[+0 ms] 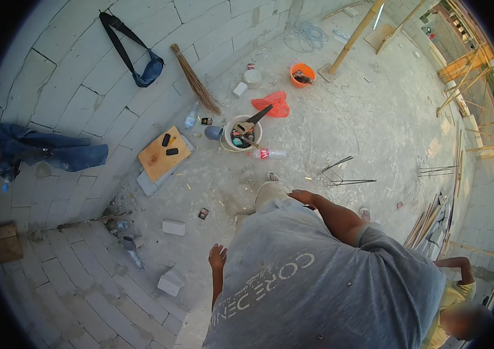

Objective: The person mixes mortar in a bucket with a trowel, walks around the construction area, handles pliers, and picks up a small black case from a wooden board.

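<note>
My right hand [304,198] rests on my light trousers [271,195] near the knee, fingers laid along the cloth. My left hand [218,256] hangs beside my grey shirt [328,285], its fingers loosely apart and nothing visible in them. Ahead of my foot stands a whitish bucket [227,138] holding tools, with a handsaw [258,115] sticking out of it. A plastic bottle with a red label [269,154] lies beside the bucket. Nearest my left hand on the floor are a white block [173,227] and a small dark packet [203,213].
A wooden board [162,154] carries dark objects. Against the block wall lean a twig broom [197,81] and, above, a hanging bag [151,70]. Farther off are a red plastic bag [279,104], an orange basin [303,75] and bent rods [346,181]. Another person [450,299] is at lower right.
</note>
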A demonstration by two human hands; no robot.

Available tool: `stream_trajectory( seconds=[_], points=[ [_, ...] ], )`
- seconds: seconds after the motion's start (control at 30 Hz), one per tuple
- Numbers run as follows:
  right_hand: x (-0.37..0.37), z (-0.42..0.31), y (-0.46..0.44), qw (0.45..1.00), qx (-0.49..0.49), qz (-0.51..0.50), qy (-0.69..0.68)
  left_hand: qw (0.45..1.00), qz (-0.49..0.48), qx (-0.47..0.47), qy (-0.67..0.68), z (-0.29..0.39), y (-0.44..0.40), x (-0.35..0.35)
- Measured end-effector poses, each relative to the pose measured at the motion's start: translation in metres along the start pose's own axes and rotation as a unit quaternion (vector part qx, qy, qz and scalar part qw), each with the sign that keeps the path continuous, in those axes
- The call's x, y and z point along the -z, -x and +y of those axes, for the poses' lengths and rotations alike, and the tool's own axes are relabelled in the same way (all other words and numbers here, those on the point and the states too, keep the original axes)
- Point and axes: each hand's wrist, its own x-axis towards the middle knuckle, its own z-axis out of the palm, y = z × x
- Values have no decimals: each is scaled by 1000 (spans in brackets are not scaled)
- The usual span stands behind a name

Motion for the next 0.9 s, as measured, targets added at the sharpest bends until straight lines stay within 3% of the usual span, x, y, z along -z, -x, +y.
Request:
stream_trajectory(
  seconds=[0.07, 0.13, 0.2, 0.23, 0.27, 0.3, 0.33, 0.4, 0.5, 0.67, 0.77, 0.87, 0.9],
  points=[
    [40, -116, 52, 940, -230, 87, -238, 1000, 9, 11, -23, -9, -12, -7],
    [94, -134, 32, 924, -151, 176, -303, 999, -35, -11, -11, -65, -67, 7],
    [159, -171, 24, 890, -43, 252, -376, 1000, -23, -6, -10, -71, -78, 5],
    [187, -219, 39, 896, 4, 299, -327, 945, -36, -185, -267, -49, -53, 10],
    [213, -257, 52, 899, 76, 312, -298, 795, -51, -345, -497, -12, -33, 3],
    [231, -295, 68, 880, 192, 314, -299, 926, -37, -208, -314, -1, -28, -9],
    [237, -339, 94, 851, 286, 301, -322, 992, -18, -58, -108, 5, -17, -14],
    [234, -406, 139, 805, 443, 271, -287, 999, -1, -32, -34, 22, -2, -20],
    [210, -469, 176, 771, 580, 142, -220, 997, 55, 2, 56, 74, 34, -48],
    [125, -559, 195, 736, 626, -175, -188, 979, 159, 12, 131, 77, 72, -69],
    [66, -605, 205, 697, 604, -346, -171, 964, 187, -1, 190, 35, 95, -72],
    [9, -656, 231, 818, 364, -441, -63, 924, 253, 38, 284, -50, 103, -80],
    [-18, -675, 241, 808, 356, -467, -48, 909, 270, 52, 313, -75, 112, -88]
  ],
)
